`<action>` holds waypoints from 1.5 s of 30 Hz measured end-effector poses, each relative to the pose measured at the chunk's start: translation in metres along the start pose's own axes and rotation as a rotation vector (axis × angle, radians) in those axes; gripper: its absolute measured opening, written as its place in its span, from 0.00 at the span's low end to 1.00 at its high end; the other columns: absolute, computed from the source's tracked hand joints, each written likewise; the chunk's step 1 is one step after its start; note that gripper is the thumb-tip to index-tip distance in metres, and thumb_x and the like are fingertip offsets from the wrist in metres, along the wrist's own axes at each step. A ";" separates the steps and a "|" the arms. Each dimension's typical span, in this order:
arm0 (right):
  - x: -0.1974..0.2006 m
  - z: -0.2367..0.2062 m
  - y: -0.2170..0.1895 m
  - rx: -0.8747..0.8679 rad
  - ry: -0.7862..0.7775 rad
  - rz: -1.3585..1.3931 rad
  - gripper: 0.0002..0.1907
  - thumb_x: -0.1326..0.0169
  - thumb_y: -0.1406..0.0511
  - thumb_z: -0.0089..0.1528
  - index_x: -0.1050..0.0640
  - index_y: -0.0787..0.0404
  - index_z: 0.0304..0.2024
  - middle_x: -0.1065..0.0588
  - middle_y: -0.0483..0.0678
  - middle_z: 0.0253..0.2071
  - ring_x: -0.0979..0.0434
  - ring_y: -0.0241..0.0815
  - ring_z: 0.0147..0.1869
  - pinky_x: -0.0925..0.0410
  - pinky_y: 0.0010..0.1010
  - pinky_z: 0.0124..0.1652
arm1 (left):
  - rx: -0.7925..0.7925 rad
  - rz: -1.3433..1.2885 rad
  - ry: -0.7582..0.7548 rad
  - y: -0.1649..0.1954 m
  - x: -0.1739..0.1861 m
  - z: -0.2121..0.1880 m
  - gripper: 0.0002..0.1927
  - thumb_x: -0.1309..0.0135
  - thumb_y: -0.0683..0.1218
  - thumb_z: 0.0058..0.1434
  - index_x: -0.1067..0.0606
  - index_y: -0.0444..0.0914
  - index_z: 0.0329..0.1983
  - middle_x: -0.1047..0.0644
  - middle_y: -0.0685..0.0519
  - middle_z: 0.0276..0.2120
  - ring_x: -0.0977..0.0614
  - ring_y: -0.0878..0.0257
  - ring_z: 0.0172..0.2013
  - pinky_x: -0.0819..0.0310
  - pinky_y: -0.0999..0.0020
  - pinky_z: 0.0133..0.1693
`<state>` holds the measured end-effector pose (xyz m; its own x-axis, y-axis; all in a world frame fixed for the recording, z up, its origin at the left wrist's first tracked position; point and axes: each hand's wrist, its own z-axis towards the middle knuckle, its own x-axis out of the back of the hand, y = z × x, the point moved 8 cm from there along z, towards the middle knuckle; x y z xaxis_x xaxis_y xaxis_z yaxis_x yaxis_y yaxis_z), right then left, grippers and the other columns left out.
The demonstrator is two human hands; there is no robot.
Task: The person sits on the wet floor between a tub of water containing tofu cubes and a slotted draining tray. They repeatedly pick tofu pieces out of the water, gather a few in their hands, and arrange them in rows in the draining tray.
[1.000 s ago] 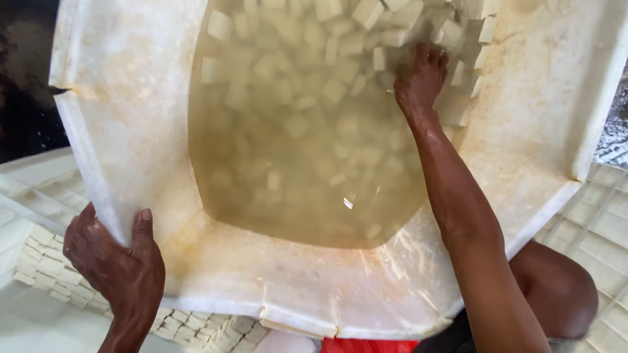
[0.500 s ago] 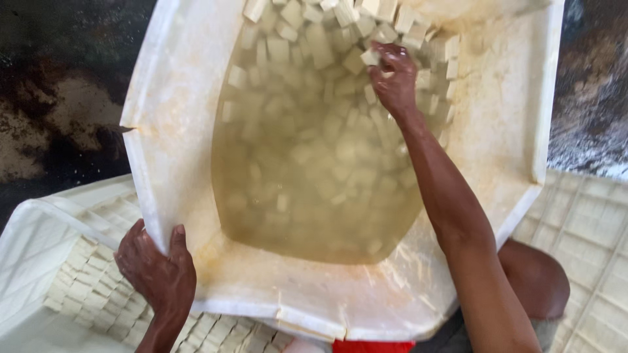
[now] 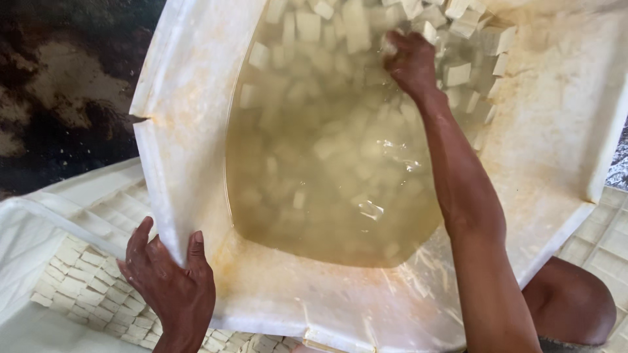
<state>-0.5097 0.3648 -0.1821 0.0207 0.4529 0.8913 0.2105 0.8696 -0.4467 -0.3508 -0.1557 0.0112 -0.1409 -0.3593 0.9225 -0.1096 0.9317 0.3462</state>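
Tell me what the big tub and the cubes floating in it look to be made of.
Tub: likely moulded plastic, off-white, dull and yellow-stained; its thin rim is cracked at one notch. Cubes: pale, soft-looking blocks with cut edges, possibly tofu or a similar curd, soaking in cloudy yellowish liquid. The right hand reaches among them; the left hand grips the rim.

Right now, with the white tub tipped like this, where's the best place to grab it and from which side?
Probably the near left corner of the white tub, from outside and below. The rim there is a thin flared wall: the left hand already clamps it, thumb inside. Keep below the crack in that edge. The right hand is among the pale cubes in the cloudy liquid.
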 end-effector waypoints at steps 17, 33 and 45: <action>-0.046 -0.040 -0.010 0.159 -0.122 0.012 0.36 0.41 0.76 0.53 0.28 0.62 0.65 0.30 0.65 0.59 0.24 0.63 0.50 0.28 0.47 0.45 | -0.056 -0.055 -0.003 0.004 0.003 0.003 0.23 0.48 0.52 0.74 0.33 0.26 0.54 0.40 0.36 0.70 0.42 0.41 0.73 0.53 0.26 0.67; -0.072 -0.091 -0.022 0.425 -0.020 -0.236 0.51 0.35 0.74 0.47 0.35 0.49 0.73 0.33 0.67 0.62 0.26 0.72 0.57 0.25 0.52 0.47 | -0.099 0.018 0.022 0.009 0.003 0.005 0.20 0.43 0.48 0.72 0.31 0.26 0.53 0.38 0.35 0.69 0.38 0.43 0.70 0.47 0.38 0.65; -0.047 -0.126 -0.037 0.247 0.035 0.120 0.48 0.33 0.74 0.54 0.36 0.54 0.75 0.31 0.57 0.64 0.28 0.58 0.60 0.26 0.44 0.55 | -0.108 0.025 0.021 0.005 -0.001 0.005 0.21 0.43 0.48 0.73 0.33 0.25 0.56 0.38 0.36 0.69 0.37 0.43 0.70 0.45 0.39 0.64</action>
<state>-0.3957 0.2863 -0.1976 0.0655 0.5520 0.8313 -0.0402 0.8339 -0.5505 -0.3563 -0.1509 0.0109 -0.1217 -0.3354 0.9342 0.0010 0.9411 0.3380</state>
